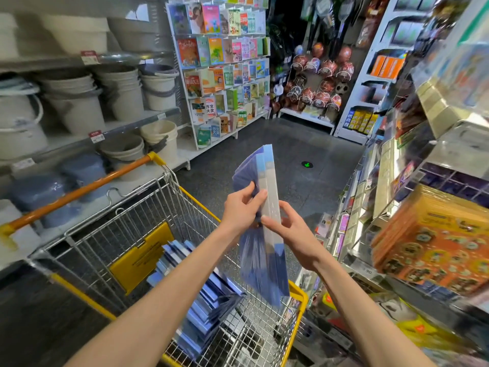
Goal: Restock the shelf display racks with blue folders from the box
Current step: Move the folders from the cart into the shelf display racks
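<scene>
- A store aisle: the dark floor (264, 144) runs open ahead, with bucket shelving (79, 102) on the left and the display racks (397, 207) crowding in close on the right.
- The racks' front edges and stock jut toward the person. A swing to the right probably has little room, while the middle of the aisle looks free.
- A shopping cart (201, 205) stands directly below the arms, its yellow rim just under the held bundle. No box is in view.
- A stack of blue folders (203, 295) lies slumped in the cart's basket, yet to be shelved.
- A fanned bundle of blue folders (264, 260) is held upright in mid-air above the cart, pale spines facing the camera.
- The step in hand appears to be sorting or squaring the bundle before shelving. The next move likely calls for a turn right and an edge-first slide into a rack slot.
- The left hand (242, 207) has its fingers curled, pinching the bundle's left leaves.
- The right hand (296, 231) lays its thumb across the spines, fingers wrapped behind, gripping.
</scene>
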Action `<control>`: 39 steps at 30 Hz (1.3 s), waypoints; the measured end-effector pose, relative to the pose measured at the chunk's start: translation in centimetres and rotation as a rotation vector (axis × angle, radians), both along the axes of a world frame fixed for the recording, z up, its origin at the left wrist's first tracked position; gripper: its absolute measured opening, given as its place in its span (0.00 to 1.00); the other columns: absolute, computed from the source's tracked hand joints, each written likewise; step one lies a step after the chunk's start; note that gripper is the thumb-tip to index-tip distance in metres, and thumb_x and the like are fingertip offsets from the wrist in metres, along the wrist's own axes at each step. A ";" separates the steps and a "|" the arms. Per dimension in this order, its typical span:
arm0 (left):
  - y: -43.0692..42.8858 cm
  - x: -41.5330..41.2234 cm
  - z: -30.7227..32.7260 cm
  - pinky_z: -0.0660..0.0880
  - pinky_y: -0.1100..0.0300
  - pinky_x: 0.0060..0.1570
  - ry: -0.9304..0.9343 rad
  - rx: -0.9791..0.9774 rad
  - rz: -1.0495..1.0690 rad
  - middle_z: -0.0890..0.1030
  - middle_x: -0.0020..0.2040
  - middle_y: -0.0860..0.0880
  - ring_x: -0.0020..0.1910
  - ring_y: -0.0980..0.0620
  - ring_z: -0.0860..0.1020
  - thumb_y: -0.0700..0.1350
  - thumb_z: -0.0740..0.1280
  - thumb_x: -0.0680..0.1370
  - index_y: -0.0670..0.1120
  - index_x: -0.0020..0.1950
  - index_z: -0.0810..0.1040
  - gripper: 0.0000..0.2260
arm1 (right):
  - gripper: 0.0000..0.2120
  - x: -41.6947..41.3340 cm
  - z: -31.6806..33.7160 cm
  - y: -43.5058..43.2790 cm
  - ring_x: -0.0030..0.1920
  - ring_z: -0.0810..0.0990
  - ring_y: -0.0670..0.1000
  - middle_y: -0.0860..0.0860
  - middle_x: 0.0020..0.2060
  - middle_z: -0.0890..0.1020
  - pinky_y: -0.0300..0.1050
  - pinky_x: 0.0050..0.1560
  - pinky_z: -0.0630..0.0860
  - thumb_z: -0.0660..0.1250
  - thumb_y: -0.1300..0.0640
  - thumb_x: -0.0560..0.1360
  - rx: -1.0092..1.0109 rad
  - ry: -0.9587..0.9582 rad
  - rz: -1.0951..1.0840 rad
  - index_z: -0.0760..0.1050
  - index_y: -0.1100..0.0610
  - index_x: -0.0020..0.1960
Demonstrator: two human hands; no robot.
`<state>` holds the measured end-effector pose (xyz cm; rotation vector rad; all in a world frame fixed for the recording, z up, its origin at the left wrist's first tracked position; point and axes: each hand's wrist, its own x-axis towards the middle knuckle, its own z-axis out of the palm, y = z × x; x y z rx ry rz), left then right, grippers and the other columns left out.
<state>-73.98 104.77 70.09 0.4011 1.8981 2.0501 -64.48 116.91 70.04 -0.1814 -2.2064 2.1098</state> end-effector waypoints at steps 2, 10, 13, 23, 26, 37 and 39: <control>0.2 -0.8 1.7 0.84 0.44 0.39 -0.005 -0.019 -0.002 0.86 0.52 0.47 0.43 0.45 0.83 0.50 0.71 0.80 0.48 0.69 0.78 0.18 | 0.22 -1.1 1.1 0.2 0.54 0.85 0.51 0.54 0.54 0.85 0.46 0.55 0.81 0.72 0.62 0.76 0.087 0.063 -0.037 0.70 0.57 0.67; 0.3 -8.2 9.0 0.81 0.55 0.37 0.047 0.040 0.038 0.87 0.47 0.47 0.37 0.46 0.86 0.52 0.69 0.81 0.49 0.58 0.83 0.10 | 0.17 -5.9 8.9 2.6 0.44 0.80 0.39 0.45 0.48 0.83 0.37 0.44 0.76 0.68 0.68 0.73 0.379 0.235 -0.261 0.76 0.56 0.59; 0.8 -13.5 11.1 0.82 0.52 0.47 0.249 -0.001 0.331 0.85 0.50 0.49 0.47 0.48 0.85 0.52 0.73 0.77 0.49 0.60 0.81 0.14 | 0.16 -7.1 13.5 4.5 0.44 0.80 0.44 0.49 0.46 0.84 0.43 0.45 0.77 0.68 0.60 0.69 0.461 0.284 -0.348 0.77 0.54 0.57; 10.1 -18.0 19.7 0.79 0.56 0.55 0.228 0.307 -0.148 0.84 0.59 0.49 0.51 0.56 0.84 0.48 0.78 0.73 0.47 0.54 0.83 0.12 | 0.21 -4.0 27.1 11.6 0.48 0.85 0.49 0.53 0.51 0.86 0.41 0.44 0.80 0.67 0.61 0.73 0.226 0.537 -0.433 0.74 0.62 0.66; 12.1 -16.2 23.1 0.78 0.47 0.62 0.251 0.455 -0.234 0.84 0.60 0.47 0.59 0.46 0.82 0.52 0.78 0.71 0.45 0.63 0.80 0.23 | 0.26 -1.6 29.9 13.8 0.47 0.85 0.50 0.53 0.52 0.86 0.42 0.42 0.81 0.71 0.57 0.71 0.200 0.574 -0.460 0.73 0.62 0.67; 20.1 -5.6 33.6 0.81 0.62 0.45 0.502 0.611 -0.048 0.87 0.51 0.51 0.49 0.54 0.85 0.45 0.75 0.74 0.42 0.62 0.81 0.18 | 0.15 7.1 38.6 23.7 0.52 0.85 0.52 0.49 0.54 0.85 0.48 0.46 0.83 0.62 0.60 0.81 0.391 0.628 -0.442 0.71 0.54 0.67; 21.3 -4.2 35.3 0.82 0.60 0.45 0.507 0.618 -0.048 0.87 0.51 0.49 0.48 0.51 0.86 0.47 0.76 0.72 0.44 0.60 0.82 0.18 | 0.18 8.1 39.7 25.2 0.53 0.85 0.54 0.52 0.55 0.85 0.51 0.49 0.83 0.68 0.54 0.78 0.404 0.642 -0.470 0.72 0.54 0.66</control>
